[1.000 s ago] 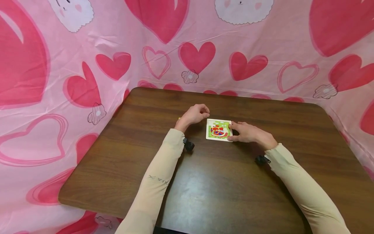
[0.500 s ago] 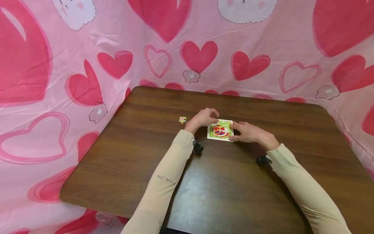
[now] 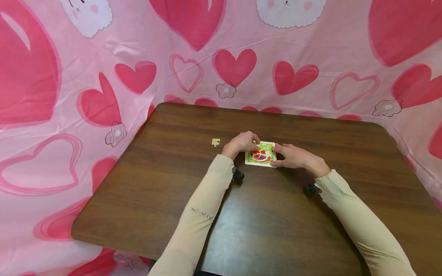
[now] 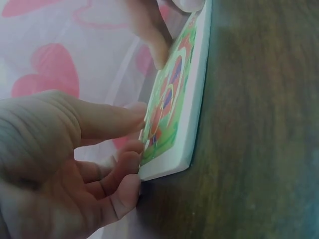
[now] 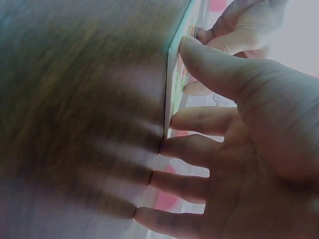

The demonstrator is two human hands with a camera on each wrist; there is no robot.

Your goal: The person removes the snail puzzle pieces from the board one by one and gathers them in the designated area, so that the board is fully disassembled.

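A square wooden jigsaw puzzle with a pale frame and a colourful snail picture on green lies flat on the table. My left hand is at its upper left corner, thumb and curled fingertips pinching what looks like a puzzle piece, mostly hidden by the fingers. In the left wrist view the thumb meets the picture's edge beside the fingertips. My right hand steadies the puzzle's right side. Its thumb rests on the frame, and the other fingers are fairly straight, several tips touching the table.
A loose green puzzle piece with a pink shape lies left of the left hand. The brown wooden table has rounded corners, and a pink heart-printed cloth hangs behind and to the left.
My left hand has moved right, from beside the puzzle onto its upper left corner, uncovering the loose piece on the table. The right hand keeps its place.
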